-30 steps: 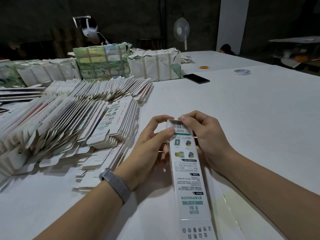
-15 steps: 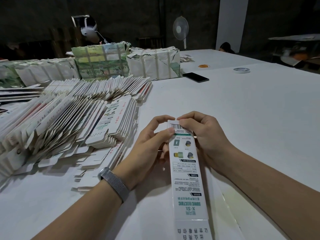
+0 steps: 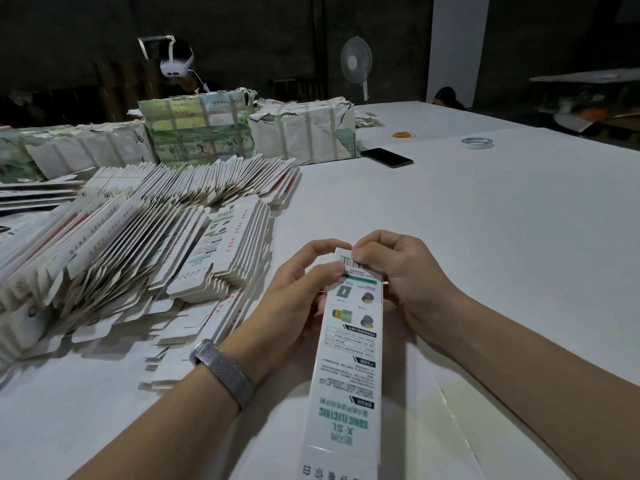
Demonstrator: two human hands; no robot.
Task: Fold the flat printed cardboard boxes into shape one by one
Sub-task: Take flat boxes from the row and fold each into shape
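A long, narrow white printed box (image 3: 349, 355) with green lettering and a barcode lies lengthwise towards me on the white table (image 3: 502, 237). Both hands grip its far end. My left hand (image 3: 298, 299), with a metal watch band on the wrist, pinches the left side, thumb on the top face near the barcode. My right hand (image 3: 405, 275) curls its fingers over the far right corner. To the left, several fanned rows of flat printed boxes (image 3: 145, 244) lean in stacks.
Wrapped, strapped bundles (image 3: 304, 129) stand at the back of the table. A black phone (image 3: 387, 157), a tape roll (image 3: 478, 143) and an orange ring (image 3: 403, 134) lie beyond. A person sits behind the bundles, another at the far right, and a fan (image 3: 356, 62) stands at the back.
My hands have kept their grip on the box's far end. The fingers of my right hand have curled further over the corner. The box has barely shifted.
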